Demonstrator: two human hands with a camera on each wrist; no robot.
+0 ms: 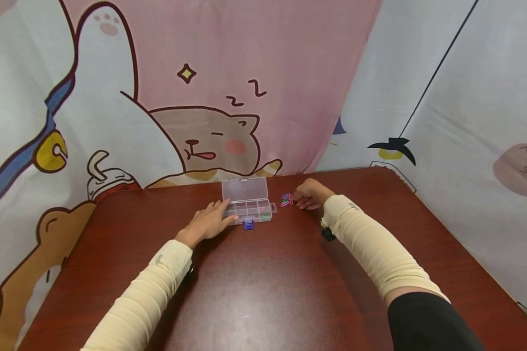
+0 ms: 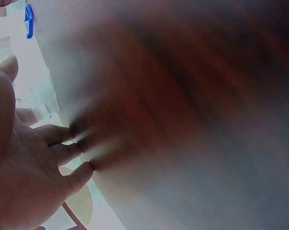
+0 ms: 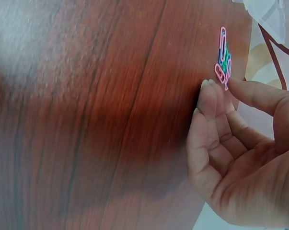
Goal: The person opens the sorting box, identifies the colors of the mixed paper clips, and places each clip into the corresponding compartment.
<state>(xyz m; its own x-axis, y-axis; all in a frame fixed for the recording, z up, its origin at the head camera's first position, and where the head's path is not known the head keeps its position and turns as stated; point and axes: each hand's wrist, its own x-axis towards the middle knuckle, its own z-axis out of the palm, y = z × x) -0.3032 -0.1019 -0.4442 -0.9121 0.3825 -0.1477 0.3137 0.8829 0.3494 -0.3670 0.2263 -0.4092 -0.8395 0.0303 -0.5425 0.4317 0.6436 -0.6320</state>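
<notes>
A clear plastic compartment box (image 1: 248,210) stands on the table with its lid (image 1: 245,189) raised toward the wall. My left hand (image 1: 210,219) lies at the box's left end, fingers spread, thumb by the front edge; the left wrist view shows the other fingertips (image 2: 86,167) on the tabletop. Right of the box is a small pile of coloured paper clips (image 3: 223,57), pink, green and blue. My right hand (image 1: 309,195) is at the pile's right side. Its thumb and bent fingers stand a little apart at the nearest pink clip, the thumb tip seeming to touch it.
Some green and pink bits (image 1: 265,215) show in the box's right compartments. A blue latch (image 1: 248,224) hangs at the box's front, and a clear tab juts from its right side. The brown table (image 1: 254,282) ends at a printed cloth (image 1: 316,73) behind.
</notes>
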